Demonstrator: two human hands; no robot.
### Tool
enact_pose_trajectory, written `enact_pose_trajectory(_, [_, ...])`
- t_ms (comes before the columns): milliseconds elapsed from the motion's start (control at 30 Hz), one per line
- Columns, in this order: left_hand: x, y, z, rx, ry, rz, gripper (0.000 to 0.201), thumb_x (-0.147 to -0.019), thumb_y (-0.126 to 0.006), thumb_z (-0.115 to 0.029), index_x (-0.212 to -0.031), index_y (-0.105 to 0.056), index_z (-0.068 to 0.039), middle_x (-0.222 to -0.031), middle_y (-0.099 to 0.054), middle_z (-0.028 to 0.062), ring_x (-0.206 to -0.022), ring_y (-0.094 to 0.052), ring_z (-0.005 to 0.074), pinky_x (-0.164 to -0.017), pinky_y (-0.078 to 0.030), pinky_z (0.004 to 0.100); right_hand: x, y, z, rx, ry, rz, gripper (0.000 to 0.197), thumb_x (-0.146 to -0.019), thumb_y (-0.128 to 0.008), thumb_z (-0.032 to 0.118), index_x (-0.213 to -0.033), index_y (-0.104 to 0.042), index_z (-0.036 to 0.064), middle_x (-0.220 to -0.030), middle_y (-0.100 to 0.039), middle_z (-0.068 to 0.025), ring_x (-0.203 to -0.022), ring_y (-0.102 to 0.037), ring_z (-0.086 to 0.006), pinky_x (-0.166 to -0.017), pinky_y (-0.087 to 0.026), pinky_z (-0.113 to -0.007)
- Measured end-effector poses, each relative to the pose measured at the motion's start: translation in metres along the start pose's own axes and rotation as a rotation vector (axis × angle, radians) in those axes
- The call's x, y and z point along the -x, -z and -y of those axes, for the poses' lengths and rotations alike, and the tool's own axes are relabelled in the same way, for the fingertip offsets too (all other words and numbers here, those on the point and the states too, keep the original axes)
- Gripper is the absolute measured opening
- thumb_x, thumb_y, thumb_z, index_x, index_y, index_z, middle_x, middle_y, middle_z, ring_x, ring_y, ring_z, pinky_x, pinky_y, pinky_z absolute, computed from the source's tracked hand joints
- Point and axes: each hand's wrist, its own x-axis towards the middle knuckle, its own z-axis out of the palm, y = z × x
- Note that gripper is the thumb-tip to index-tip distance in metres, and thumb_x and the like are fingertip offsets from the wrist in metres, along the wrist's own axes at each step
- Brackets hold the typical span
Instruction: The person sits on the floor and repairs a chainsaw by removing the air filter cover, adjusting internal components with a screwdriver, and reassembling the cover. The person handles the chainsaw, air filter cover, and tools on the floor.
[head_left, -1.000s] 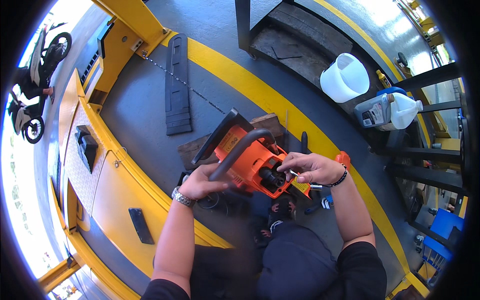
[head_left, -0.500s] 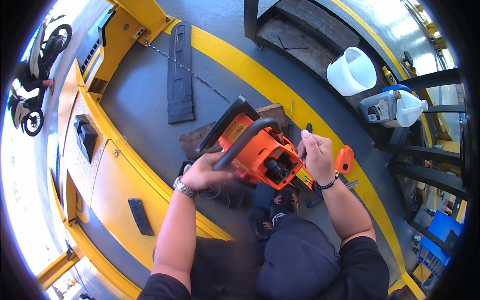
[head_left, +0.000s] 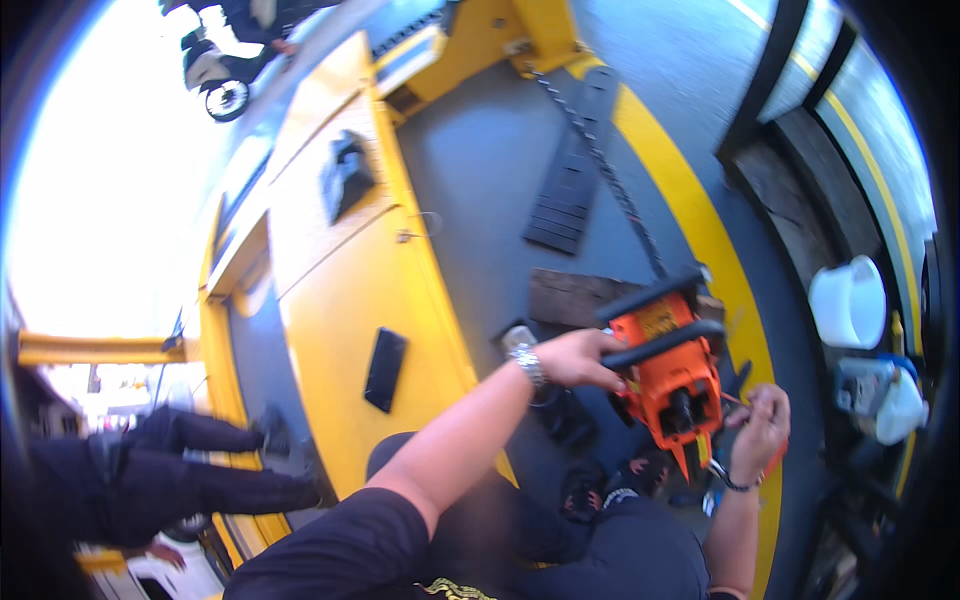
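Observation:
An orange chainsaw (head_left: 675,385) hangs in front of me above the wooden block (head_left: 570,297), its black loop handle (head_left: 665,345) uppermost and its chain-covered bar (head_left: 605,165) stretching away toward the yellow frame. The body is uncovered at the near end, showing a dark part inside. My left hand (head_left: 580,358), with a metal watch at the wrist, is closed on the left end of the loop handle. Beside the body's right side, the fingers of my right hand (head_left: 762,420) are pinched together; what they hold, if anything, is not clear.
A black bar cover (head_left: 570,170) lies on the grey floor. On the yellow panel to the left are a phone (head_left: 385,368) and a crumpled black item (head_left: 345,178). A white bucket (head_left: 848,303) and jugs (head_left: 885,400) stand at right. A co-worker in dark clothes (head_left: 170,470) is at left.
My view has swung left, so the chainsaw and both hands sit further right and lower in it. The co-worker has come into view. My left hand stays on the handle.

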Motion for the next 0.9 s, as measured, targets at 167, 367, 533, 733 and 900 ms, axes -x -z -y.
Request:
enact_pose_trajectory(167, [-0.003, -0.006, 0.007, 0.109, 0.025, -0.024, 0.030, -0.082, -0.081, -0.013, -0.109, -0.075, -0.002, -0.096, -0.076, 0.0036, -0.090, -0.069, 0.0113, -0.085, -0.054, 0.0300, 0.000, 0.004, 0.011, 0.810, 0.507, -0.039, 0.033, -0.109, -0.054, 0.014, -0.080, -0.052, -0.0022, -0.076, -0.049, -0.0108, -0.062, -0.053, -0.0221, -0.055, -0.039, -0.036])
enact_pose_trajectory(367, [0.002, -0.010, 0.004, 0.077, 0.061, -0.064, 0.028, -0.081, -0.080, -0.012, -0.107, -0.075, -0.003, -0.095, -0.075, 0.0034, -0.091, -0.069, 0.0122, -0.085, -0.054, 0.0305, -0.003, 0.009, 0.057, 1.008, 0.313, 0.297, 0.034, -0.104, -0.058, 0.008, -0.075, -0.047, -0.0040, -0.074, -0.048, -0.0207, -0.064, -0.051, -0.0393, -0.058, -0.038, -0.047])
enact_pose_trajectory(533, [-0.011, -0.015, -0.001, 0.046, -0.005, -0.051, 0.031, -0.080, -0.080, -0.012, -0.108, -0.074, -0.003, -0.090, -0.074, 0.0047, -0.086, -0.070, 0.0138, -0.080, -0.055, 0.0319, -0.008, 0.022, 0.052, 0.670, -0.007, 0.383, 0.027, -0.104, -0.055, 0.016, -0.083, -0.054, -0.0013, -0.080, -0.055, -0.0170, -0.072, -0.055, -0.0336, -0.066, -0.043, -0.046])
enact_pose_trajectory(733, [-0.005, -0.016, 0.004, 0.052, -0.016, -0.079, 0.034, -0.079, -0.081, -0.014, -0.110, -0.074, -0.002, -0.089, -0.075, 0.0054, -0.084, -0.071, 0.0150, -0.077, -0.055, 0.0319, -0.001, 0.020, 0.023, 0.090, -0.341, 0.187, 0.032, -0.107, -0.050, 0.029, -0.097, -0.064, 0.0025, -0.088, -0.063, -0.0121, -0.083, -0.060, -0.0250, -0.078, -0.049, -0.041])
enact_pose_trajectory(900, [0.002, -0.013, -0.008, -0.002, 0.020, -0.088, 0.033, -0.078, -0.081, -0.017, -0.107, -0.075, -0.002, -0.089, -0.075, 0.0049, -0.083, -0.070, 0.0144, -0.077, -0.055, 0.0315, -0.007, 0.049, -0.015, -1.058, -0.786, 0.345, 0.038, -0.109, -0.045, 0.035, -0.097, -0.066, 0.0057, -0.088, -0.064, -0.0081, -0.083, -0.060, -0.0191, -0.080, -0.051, -0.038])
